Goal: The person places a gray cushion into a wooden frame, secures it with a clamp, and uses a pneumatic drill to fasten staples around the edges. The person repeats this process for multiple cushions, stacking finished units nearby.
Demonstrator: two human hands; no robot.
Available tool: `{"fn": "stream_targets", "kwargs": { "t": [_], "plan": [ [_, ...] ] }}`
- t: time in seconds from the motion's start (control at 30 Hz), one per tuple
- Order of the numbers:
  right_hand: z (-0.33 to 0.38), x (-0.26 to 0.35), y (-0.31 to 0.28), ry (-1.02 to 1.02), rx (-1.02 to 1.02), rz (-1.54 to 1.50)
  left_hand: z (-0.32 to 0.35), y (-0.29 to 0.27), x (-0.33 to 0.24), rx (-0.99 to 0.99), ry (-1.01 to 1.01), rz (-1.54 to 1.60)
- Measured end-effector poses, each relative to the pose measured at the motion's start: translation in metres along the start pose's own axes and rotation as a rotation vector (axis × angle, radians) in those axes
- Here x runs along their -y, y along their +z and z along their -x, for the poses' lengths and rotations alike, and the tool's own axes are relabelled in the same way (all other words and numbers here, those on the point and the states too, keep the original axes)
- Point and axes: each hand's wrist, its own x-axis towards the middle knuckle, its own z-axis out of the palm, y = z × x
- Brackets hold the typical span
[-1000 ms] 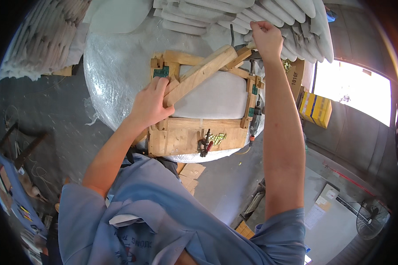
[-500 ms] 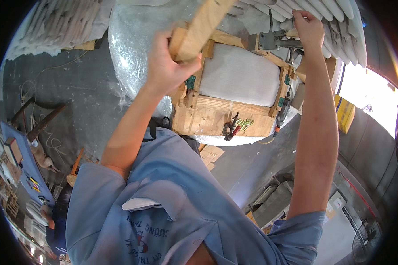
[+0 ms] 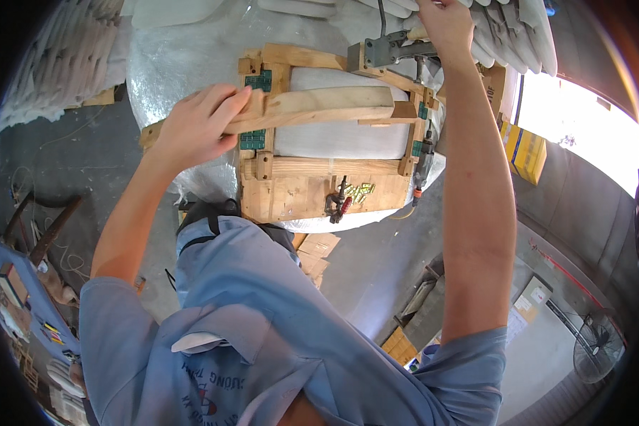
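Note:
My left hand (image 3: 202,124) is closed around a pale wooden bar (image 3: 326,105), which lies level over a white padded panel (image 3: 341,138). That panel sits inside a wooden frame-like fixture (image 3: 302,167) with green pads (image 3: 252,140) at its sides. Beyond the fixture's far right corner, my right hand (image 3: 449,32) reaches to the top edge of the picture with its fingers bent together. What they hold, if anything, cannot be made out. Just left of that hand is a grey metal lever clamp (image 3: 385,52) on the fixture.
On the fixture's near board lie small brass-coloured pieces (image 3: 362,192) and a dark tool with a red part (image 3: 339,202). A slim tool with an orange end (image 3: 420,174) hangs along the right side. White padded panels (image 3: 515,32) are stacked far right; a yellow box (image 3: 524,153) stands right.
The wooden bar has come down from a raised, tilted position to lie level across the panel, my left hand still on it. My right hand has moved farther toward the top edge.

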Motion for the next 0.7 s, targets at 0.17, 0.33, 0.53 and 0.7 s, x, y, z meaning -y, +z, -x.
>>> {"fn": "stream_targets", "kwargs": {
  "t": [0.17,0.33,0.53,0.7],
  "plan": [
    [0.000,0.010,0.003,0.027,0.025,-0.044,-0.078,0.033,-0.020,0.149,-0.106,0.033],
    [-0.004,-0.002,0.006,-0.077,-0.008,-0.018,-0.110,0.067,-0.009,0.165,0.007,-0.080],
    [-0.008,-0.007,0.004,-0.068,0.032,0.095,-0.109,0.060,-0.022,0.373,0.003,-0.065],
    [-0.012,-0.020,0.000,0.023,0.096,0.152,-0.118,0.091,-0.037,0.294,0.212,-0.107]
  ]
}}
